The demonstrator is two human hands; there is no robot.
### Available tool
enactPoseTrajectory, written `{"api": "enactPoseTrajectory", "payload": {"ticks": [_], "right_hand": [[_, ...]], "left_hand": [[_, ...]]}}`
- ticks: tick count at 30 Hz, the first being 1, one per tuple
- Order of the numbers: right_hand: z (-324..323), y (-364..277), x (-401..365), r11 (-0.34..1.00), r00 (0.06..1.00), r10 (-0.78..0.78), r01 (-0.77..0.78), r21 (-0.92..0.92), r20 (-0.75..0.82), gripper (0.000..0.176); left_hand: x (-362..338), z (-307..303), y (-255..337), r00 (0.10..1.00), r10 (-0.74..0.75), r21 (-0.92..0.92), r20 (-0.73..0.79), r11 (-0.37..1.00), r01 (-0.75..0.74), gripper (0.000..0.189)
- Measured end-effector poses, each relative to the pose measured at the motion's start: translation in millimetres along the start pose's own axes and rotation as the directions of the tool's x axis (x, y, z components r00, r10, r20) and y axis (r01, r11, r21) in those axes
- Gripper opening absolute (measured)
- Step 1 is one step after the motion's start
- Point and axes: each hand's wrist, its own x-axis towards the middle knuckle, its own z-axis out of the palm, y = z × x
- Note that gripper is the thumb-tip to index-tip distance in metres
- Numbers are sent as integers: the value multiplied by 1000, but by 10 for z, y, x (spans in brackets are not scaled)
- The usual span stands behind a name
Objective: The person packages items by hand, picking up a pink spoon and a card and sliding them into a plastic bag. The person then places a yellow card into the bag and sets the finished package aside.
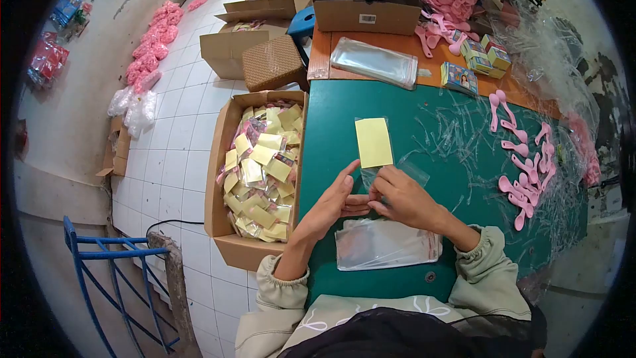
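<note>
A yellow card (374, 142) lies inside a clear plastic bag (390, 126) on the green table. My right hand (405, 197) is closed, its thumb and fingers pinched at the lower end of this bag; the pinched part is hidden by the fingers. My left hand (334, 202) has its fingers stretched out, the index along the bag's lower left and the others close to my right fingertips. Just below both hands is a stack of clear plastic bags (387, 246). Another loose piece of clear plastic (416, 171) shows beyond my right hand.
Left of the table, a cardboard box (215, 205) holds many packed yellow-card bags. Pink spoons (523, 185) and plastic strips (457, 136) lie to the right. At the back are more clear bags (374, 61), small card packs (459, 78) and an open carton (368, 16).
</note>
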Motion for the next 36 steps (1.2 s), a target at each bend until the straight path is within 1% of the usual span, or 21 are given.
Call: {"api": "enactPoseTrajectory", "payload": {"ticks": [1,5,8,11,13,14,17,19,20,22,23,25,27,29,30,31,32,33,34,35,36], "right_hand": [[9,9,3,1000,1000,-12,12,-5,-8,20],[46,13,-6,978,989,-137,127,-165,-51,20],[42,-12,-6,951,979,-194,174,-255,-58,23],[60,-40,-20,936,973,-227,204,-286,-50,23],[75,-20,-30,931,971,-235,214,-295,-36,23],[73,7,-36,948,973,-231,222,-229,-13,22],[6,126,-58,978,977,-206,207,-19,50,21],[-99,165,-77,980,984,-154,141,138,91,19],[-185,147,-83,954,984,-122,81,290,126,16],[-415,110,-132,896,979,-69,-23,443,191,14],[-566,134,-134,863,974,-55,-64,501,219,14],[-927,302,-178,881,982,-97,8,474,163,12],[-1278,498,-348,740,994,57,-106,664,95,15],[-1678,864,-506,661,990,84,-142,737,115,13],[-1909,1054,-538,748,958,270,-274,604,100,12],[-2035,1165,-566,780,891,450,-423,462,57,13],[-1989,1172,-602,799,818,575,-562,213,3,15],[-1910,1198,-614,741,742,665,-670,-44,-87,19],[-1800,1217,-635,607,665,719,-742,-284,-203,24],[-1688,1219,-648,408,596,729,-773,-485,-336,29],[-1616,1160,-600,164,547,690,-756,-633,-475,34]], "left_hand": [[0,2,9,1000,0,-15,2,1000,0,67],[23,0,3,999,-26,-25,-22,999,26,60],[47,123,44,990,-26,87,-137,995,38,53],[202,83,-165,981,83,150,-173,987,-57,53],[233,97,-204,965,168,266,-199,958,-111,56],[252,105,-205,954,213,325,-209,936,-138,58],[258,167,-194,948,215,336,-234,933,-129,60],[267,156,-206,951,207,282,-231,949,-138,58],[268,143,-218,951,207,257,-230,955,-146,56],[261,114,-254,955,201,164,-219,972,-167,53],[287,103,-224,954,216,125,-207,973,-193,52],[266,115,-194,969,177,141,-174,978,-153,43],[273,91,-194,979,136,175,-149,978,-110,40],[277,79,-189,985,128,184,-118,977,-104,33],[282,74,-177,987,125,208,-100,973,-102,32],[270,76,-188,990,113,227,-84,970,-91,31],[245,106,-148,990,98,201,-99,977,-76,28],[238,105,-131,992,87,204,-94,977,-67,28],[228,99,-119,993,75,209,-87,976,-56,27],[228,91,-105,995,66,215,-78,975,-48,27],[247,88,-90,994,73,191,-81,980,-57,27]]}}
